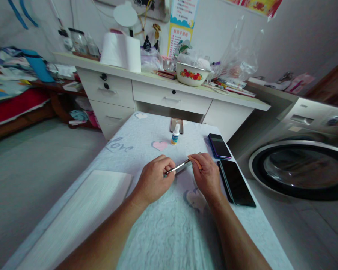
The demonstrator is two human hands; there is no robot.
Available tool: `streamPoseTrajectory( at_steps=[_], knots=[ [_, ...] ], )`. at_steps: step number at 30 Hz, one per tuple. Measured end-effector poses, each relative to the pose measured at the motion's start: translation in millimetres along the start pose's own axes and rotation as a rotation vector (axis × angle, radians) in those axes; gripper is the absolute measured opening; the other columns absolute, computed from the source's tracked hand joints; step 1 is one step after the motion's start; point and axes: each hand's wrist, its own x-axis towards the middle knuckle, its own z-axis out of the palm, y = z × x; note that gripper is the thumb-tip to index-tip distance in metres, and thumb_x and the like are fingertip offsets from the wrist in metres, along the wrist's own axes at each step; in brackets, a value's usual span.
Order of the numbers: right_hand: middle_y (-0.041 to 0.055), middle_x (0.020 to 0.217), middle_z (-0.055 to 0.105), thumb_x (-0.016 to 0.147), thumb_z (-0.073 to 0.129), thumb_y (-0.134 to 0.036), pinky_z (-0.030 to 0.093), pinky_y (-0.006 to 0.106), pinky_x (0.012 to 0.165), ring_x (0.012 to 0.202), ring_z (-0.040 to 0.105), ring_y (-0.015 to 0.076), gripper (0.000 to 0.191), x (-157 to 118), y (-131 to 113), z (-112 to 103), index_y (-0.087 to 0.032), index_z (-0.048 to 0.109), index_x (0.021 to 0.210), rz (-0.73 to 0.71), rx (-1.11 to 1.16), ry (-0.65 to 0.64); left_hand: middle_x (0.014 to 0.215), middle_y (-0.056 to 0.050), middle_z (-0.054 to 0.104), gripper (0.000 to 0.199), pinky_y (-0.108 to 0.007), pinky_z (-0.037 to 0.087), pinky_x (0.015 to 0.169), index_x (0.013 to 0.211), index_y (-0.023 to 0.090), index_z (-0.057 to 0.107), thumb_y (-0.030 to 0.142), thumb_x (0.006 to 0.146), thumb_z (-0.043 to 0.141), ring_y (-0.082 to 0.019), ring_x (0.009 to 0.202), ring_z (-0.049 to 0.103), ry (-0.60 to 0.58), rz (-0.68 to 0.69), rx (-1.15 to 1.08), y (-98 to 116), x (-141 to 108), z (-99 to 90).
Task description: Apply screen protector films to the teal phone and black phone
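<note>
A thin, shiny flat object with a metallic edge (pixel 180 165), perhaps a phone, is held edge-on between both hands above the cloth-covered table. My left hand (pixel 157 176) is closed on its left end. My right hand (pixel 205 173) pinches an orange-tan piece (pixel 195 162), perhaps a cloth, against its right end. Beyond the hands a small white bottle with a blue and yellow label (pixel 175 135) stands upright, in front of a brownish phone-shaped case (pixel 181 122). To the right of my right hand lie a dark phone (pixel 219 146) and a larger black tablet-like device (pixel 238 183).
A white board (pixel 81 213) lies at the table's left. Behind stands a white desk (pixel 169 98) with a paper roll (pixel 121 50), a floral bowl (pixel 192 74) and plastic bags. A washing machine (pixel 295 123) is at the right, a bed (pixel 17 105) at the far left.
</note>
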Motion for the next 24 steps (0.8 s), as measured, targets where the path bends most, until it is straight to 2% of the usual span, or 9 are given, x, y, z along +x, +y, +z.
streamPoseTrajectory(
  at_steps=[10,24],
  knots=[
    [0.0052,0.086,0.061,0.095,0.047,-0.021,0.046,0.028,0.075,0.081,0.06,0.0169,0.018,-0.6,-0.2,1.2,-0.02,0.066,0.098,-0.017,0.024,-0.019,0.074,0.002,0.056,0.01,-0.023,0.041,0.065,0.075,0.019,0.061,0.011,0.076,0.055,-0.011,0.07,0.054,-0.001,-0.006,0.014,0.9,1.0,-0.4],
    [0.0035,0.085,0.063,0.093,0.051,-0.024,0.046,0.028,0.073,0.078,0.061,0.0163,0.016,4.2,13.5,-2.4,-0.021,0.067,0.093,0.05,-0.028,0.057,0.075,0.002,0.057,0.011,-0.024,0.042,0.066,0.075,0.019,0.061,0.01,0.075,0.054,-0.011,0.069,0.054,-0.007,0.002,-0.005,1.8,0.5,-1.1]
  ],
)
